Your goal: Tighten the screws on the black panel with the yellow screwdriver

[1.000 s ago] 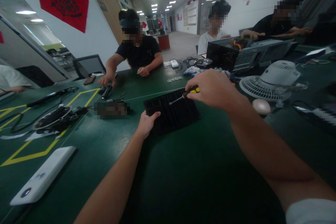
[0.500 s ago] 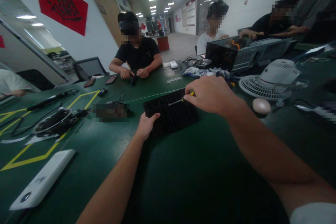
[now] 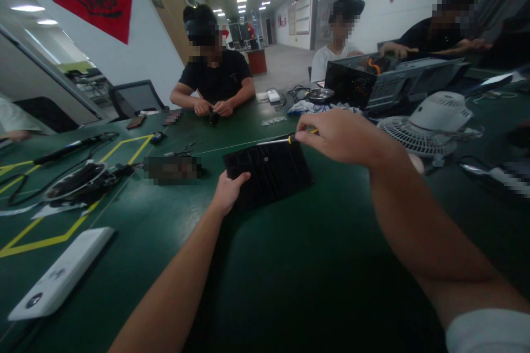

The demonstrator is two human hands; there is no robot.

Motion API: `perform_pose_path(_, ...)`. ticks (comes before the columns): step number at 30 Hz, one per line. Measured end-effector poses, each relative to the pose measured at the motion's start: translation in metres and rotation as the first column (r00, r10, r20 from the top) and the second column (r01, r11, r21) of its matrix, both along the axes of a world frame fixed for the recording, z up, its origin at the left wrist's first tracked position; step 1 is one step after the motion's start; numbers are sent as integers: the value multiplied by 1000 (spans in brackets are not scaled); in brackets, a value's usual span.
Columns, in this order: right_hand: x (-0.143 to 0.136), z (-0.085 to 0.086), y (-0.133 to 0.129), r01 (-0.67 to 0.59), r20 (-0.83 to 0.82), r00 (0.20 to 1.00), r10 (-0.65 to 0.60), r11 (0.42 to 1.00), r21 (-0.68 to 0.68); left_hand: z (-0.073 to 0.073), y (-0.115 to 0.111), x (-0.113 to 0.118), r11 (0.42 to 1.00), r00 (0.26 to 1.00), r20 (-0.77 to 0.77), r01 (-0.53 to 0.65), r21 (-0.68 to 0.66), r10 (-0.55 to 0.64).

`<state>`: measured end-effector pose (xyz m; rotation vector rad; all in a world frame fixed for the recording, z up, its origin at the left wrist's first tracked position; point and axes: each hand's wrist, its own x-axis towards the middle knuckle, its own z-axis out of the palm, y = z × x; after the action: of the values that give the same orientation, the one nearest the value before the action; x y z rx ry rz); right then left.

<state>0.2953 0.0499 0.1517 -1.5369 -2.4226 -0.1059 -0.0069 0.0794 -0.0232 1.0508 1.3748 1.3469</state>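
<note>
A flat black case (image 3: 281, 174), like an opened wallet with slots and folds, is in front of me at the table's middle. A small round metal stud shows near its upper middle. My left hand (image 3: 228, 190) grips the case's left edge, thumb on top and fingers mostly hidden. My right hand (image 3: 331, 135) is closed round the yellow-and-black handle of a screwdriver (image 3: 275, 141). Its silver shaft points left over the case's far edge; I cannot tell whether the tip touches anything.
A white fan (image 3: 439, 121) and an open computer case (image 3: 372, 83) stand to the right. Left lie a white box-like device (image 3: 62, 273), black cabled parts (image 3: 77, 179) and yellow tape (image 3: 78, 226). Across the table, a person (image 3: 215, 74) handles a small black object. Other people sit nearby.
The screwdriver has moved up and away from the case's middle to its far edge, its shaft now flatter. The metal stud has come into sight. My left hand keeps its grip.
</note>
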Motion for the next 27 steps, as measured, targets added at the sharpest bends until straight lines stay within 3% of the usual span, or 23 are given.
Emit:
perform_pose_path(6,11,0,0,-10,55,998,9,1000,28,-2,1,-1,1000,1000,1,-3,-2,3)
perform_pose_path(14,-1,-3,3,35,-1,999,-35,988,148,-2,1,-1,1000,1000,15,-9,-8,9)
perform_pose_path(27,-8,-6,5,7,31,999,-11,989,147,-3,1,0,1000,1000,13,-8,3,8)
